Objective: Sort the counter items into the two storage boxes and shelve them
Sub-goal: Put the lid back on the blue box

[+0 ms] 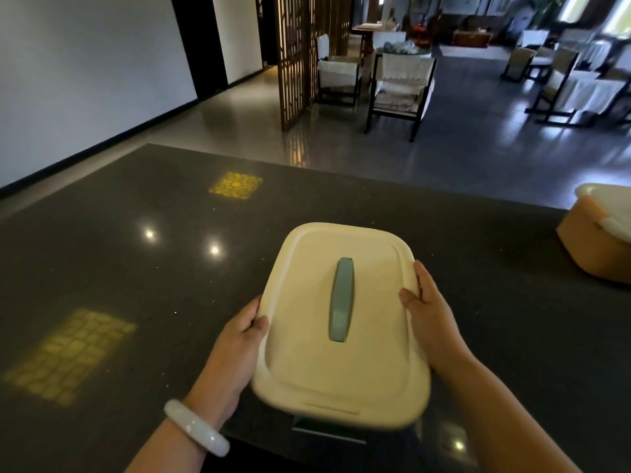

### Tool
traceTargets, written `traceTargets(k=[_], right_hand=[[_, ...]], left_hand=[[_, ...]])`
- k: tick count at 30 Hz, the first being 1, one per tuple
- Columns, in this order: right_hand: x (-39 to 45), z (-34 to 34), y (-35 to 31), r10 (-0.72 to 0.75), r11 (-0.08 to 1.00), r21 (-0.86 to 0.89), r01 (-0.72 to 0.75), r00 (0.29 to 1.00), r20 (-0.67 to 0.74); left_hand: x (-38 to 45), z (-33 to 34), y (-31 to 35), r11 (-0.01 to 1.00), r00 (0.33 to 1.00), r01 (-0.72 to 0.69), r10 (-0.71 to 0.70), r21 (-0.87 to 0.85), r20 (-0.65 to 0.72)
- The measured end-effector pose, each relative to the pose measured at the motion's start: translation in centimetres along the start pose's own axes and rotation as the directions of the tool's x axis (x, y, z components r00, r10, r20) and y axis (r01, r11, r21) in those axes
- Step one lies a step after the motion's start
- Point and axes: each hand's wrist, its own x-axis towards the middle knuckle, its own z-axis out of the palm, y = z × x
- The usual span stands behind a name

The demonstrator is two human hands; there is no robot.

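I have the cream plastic storage box with the grey-green lid handle (338,319) held between both hands, near edge of the dark speckled stone desk (119,268). My left hand (235,349) grips its left rim, thumb on the lid; my right hand (430,319) clasps the right rim. The lid is on, so I judge this the shelving step. The orange storage box with a white lid (594,240) waits far right. Next: carry level, keep both grips firm.
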Motion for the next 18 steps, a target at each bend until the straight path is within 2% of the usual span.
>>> traceTargets(k=[3,5,7,9,10,12,13,15,16,18], right_hand=[[0.2,-0.2,-0.3,0.008,0.996,-0.084,-0.008,1.0,-0.001],[0.3,-0.4,-0.5,0.0,0.981,-0.192,-0.006,1.0,-0.031],[-0.3,-0.7,-0.8,-0.055,0.964,-0.262,0.04,0.997,-0.053],[-1.7,-0.7,-1.3,-0.158,0.938,-0.316,0.146,0.987,-0.013],[-2.5,-0.6,-1.6,-0.195,0.918,-0.345,0.197,0.98,0.042],[-4.6,-0.1,-2.1,-0.194,0.881,-0.386,0.274,0.953,0.232],[-5.6,0.3,-2.1,-0.178,0.862,-0.39,0.324,0.913,0.366],[-7.3,0.9,-1.9,-0.156,0.742,-0.432,0.513,0.758,0.633],[-7.7,0.9,-1.7,-0.147,0.644,-0.453,0.616,0.681,0.717],[-8.0,0.6,-1.6,-0.112,0.493,-0.495,0.716,0.616,0.779]], left_hand=[[0.4,-0.3,0.8,0.999,1.0,-0.001,0.0,0.046,0.02],[0.7,-0.5,1.5,0.968,0.997,-0.077,0.078,0.24,0.007],[0.9,-0.5,1.9,0.846,0.968,-0.247,0.231,0.473,0.092],[1.1,-0.2,1.8,0.654,0.908,-0.417,0.328,0.631,0.26],[1.2,0.0,1.7,0.583,0.887,-0.462,0.329,0.669,0.326],[1.3,0.2,1.1,0.519,0.864,-0.503,0.332,0.692,0.379],[1.4,0.3,0.8,0.513,0.858,-0.512,0.354,0.689,0.373],[1.7,0.5,0.5,0.508,0.853,-0.514,0.389,0.691,0.349],[1.8,0.6,0.5,0.503,0.852,-0.512,0.398,0.696,0.339],[1.9,0.8,0.3,0.5,0.847,-0.516,0.42,0.696,0.326]])
